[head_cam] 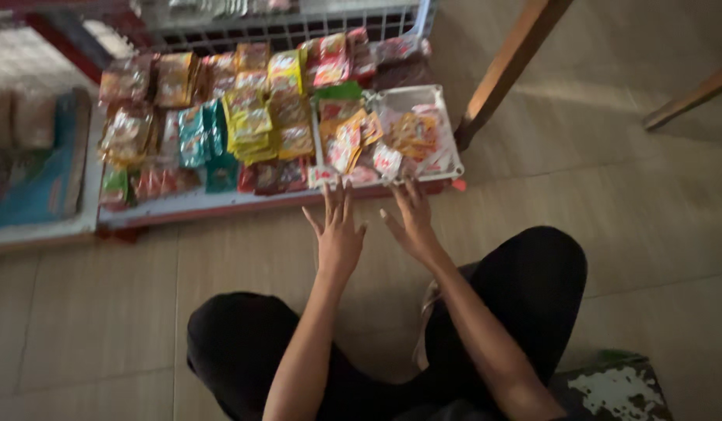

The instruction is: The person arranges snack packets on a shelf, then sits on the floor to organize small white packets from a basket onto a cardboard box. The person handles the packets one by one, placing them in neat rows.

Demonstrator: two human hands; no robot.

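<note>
A: Report the hands.

B: The left hand (339, 234) is at centre frame, palm down, fingers spread wide, grip empty. The right hand (414, 222) is just beside it on the right, fingers also spread wide, grip empty. Both fingertips point toward the upper part of the frame and end just short of the front edge of a low shelf rack (220, 204).

A: What is nearest to them?

B: A shallow white tray (453, 148), upper centre, resting on the right end of the rack. It holds small orange-and-red snack packets (411, 134). The right fingertips are just below its front rim; contact cannot be confirmed because of blur.

A: And the rest of the rack?

B: Rows of sachets fill it to the left of the tray: yellow packets (250, 125), green packets (195, 134), red ones along the front. A wire grille (283, 31) stands behind them.

A: The surroundings?

B: Tiled floor (626, 203). The person's knees, in black trousers (532, 273), occupy the lower frame. A wooden leg (505, 70) slants at upper right.
</note>
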